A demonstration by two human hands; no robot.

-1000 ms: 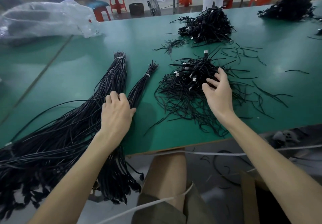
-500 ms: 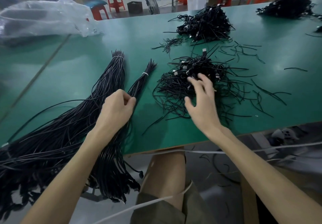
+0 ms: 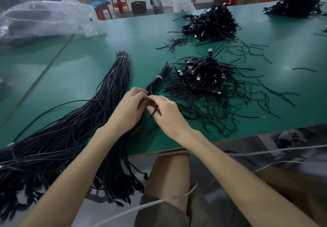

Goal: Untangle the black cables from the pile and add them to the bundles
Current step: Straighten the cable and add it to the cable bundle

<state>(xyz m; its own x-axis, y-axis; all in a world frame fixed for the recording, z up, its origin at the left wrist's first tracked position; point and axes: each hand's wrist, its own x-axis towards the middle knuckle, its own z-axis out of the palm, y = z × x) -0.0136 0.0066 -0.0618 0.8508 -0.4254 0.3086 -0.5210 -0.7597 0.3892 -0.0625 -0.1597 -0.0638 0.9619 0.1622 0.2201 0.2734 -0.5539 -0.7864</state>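
Loosely tangled, the black cables (image 3: pixel 203 92) sprawl, plugs (image 3: pixel 198 76) heaped atop.

A factory workshop: long green tabletop (image 3: pixel 123 37) heaped with cable piles (image 3: pixel 210 23), red stools (image 3: pixel 119 0) behind.

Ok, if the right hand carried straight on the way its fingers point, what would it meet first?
The left hand: the right hand, pinching a thin cable, points up-left at its curled fingers, seemingly touching them. Behind lies the large bundle.
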